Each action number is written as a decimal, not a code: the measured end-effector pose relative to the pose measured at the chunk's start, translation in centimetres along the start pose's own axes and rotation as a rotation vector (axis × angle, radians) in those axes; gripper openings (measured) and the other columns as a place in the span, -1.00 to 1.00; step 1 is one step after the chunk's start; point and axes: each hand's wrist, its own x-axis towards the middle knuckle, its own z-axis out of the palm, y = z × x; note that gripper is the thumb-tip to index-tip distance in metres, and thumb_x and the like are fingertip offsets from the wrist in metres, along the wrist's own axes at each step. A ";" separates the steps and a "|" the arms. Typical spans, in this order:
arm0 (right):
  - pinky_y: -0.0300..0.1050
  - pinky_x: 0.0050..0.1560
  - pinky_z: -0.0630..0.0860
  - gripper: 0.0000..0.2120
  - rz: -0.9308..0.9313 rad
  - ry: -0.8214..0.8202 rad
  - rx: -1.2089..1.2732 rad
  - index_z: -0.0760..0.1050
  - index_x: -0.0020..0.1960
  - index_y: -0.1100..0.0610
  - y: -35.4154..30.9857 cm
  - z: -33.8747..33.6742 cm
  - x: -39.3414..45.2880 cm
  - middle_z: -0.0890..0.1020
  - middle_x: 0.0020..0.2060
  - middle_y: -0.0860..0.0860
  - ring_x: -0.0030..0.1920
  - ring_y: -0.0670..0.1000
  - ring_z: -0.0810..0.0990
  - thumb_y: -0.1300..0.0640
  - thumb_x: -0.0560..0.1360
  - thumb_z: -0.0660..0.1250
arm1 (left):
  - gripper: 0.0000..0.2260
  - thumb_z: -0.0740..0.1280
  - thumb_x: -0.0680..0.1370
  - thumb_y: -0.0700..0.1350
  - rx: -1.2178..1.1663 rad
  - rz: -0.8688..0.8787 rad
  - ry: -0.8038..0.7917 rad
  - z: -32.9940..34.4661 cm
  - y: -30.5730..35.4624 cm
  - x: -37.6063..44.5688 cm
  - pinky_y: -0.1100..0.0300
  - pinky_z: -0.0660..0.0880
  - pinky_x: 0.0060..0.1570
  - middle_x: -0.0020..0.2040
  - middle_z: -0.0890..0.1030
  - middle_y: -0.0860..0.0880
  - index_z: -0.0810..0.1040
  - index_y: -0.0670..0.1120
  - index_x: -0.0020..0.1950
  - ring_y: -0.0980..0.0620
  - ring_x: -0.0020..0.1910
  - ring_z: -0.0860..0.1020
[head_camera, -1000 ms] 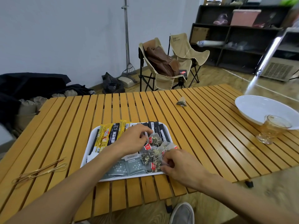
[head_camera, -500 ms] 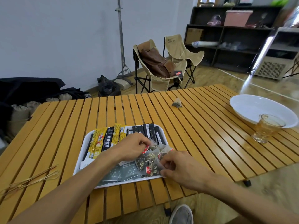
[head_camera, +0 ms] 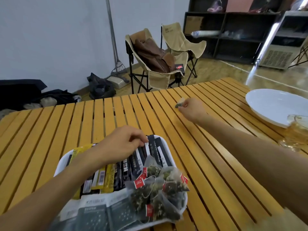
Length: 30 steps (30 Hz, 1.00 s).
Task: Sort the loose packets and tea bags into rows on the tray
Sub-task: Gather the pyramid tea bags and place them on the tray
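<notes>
Head view is showing a slatted wooden table (head_camera: 116,117), its orange-yellow strips running up the frame. At lower centre a white plastic tray (head_camera: 57,170) with rounded corners is holding slim stick packets (head_camera: 126,170), black and yellow, lying side by side. Below them flat grey sachets (head_camera: 100,212) are lying, at least three. Translucent mesh tea bags (head_camera: 160,185) with red paper tags are heaping at the tray's lower right; their number cannot be told. The left hand (head_camera: 120,145) is hovering over the sticks, its fingers curling down onto the black ones at the tray's far edge. The right hand (head_camera: 191,109), which was at the tray's tea bags half a second ago, is now reaching to centre right of the frame and pinching a single loose tea bag (head_camera: 180,103) on the slats, well apart from the tray. At the right edge a smooth white bowl (head_camera: 273,105) is sitting, with one clear glass cup (head_camera: 296,132) of amber liquid just below it. Two beige folding chairs (head_camera: 176,47) are standing behind the table.
</notes>
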 end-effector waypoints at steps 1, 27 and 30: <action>-0.22 -0.24 0.49 -0.78 0.046 0.024 -0.019 0.55 0.18 0.13 0.3 0.8 1.9 0.65 0.03 0.08 -0.07 -0.02 0.64 0.09 0.57 0.39 | -0.76 0.27 0.62 -0.13 -0.010 0.015 -0.011 0.2 -0.2 0.1 0.31 0.49 -0.08 -0.11 0.63 0.33 0.66 0.19 -0.02 0.37 -0.05 0.57; -0.03 -0.10 0.63 -0.91 -0.397 -0.325 -0.011 0.58 -0.16 0.03 -3.7 -10.5 -22.8 0.66 -0.19 -0.05 -0.15 -0.07 0.62 0.09 0.52 0.41 | -0.84 0.34 0.60 -0.08 0.042 0.011 0.143 -3.0 4.4 -13.0 0.42 0.44 -0.14 -0.08 0.65 0.27 0.65 0.17 0.03 0.33 -0.03 0.56; 0.03 -0.12 0.65 -0.90 -0.362 -0.367 -0.013 0.58 -0.16 0.11 -4.0 -9.8 -24.8 0.67 -0.20 0.03 -0.15 -0.01 0.65 0.15 0.52 0.41 | -0.84 0.35 0.59 -0.08 0.046 -0.018 0.197 -3.4 4.5 -15.4 0.44 0.40 -0.19 -0.09 0.65 0.27 0.65 0.19 0.02 0.35 -0.04 0.55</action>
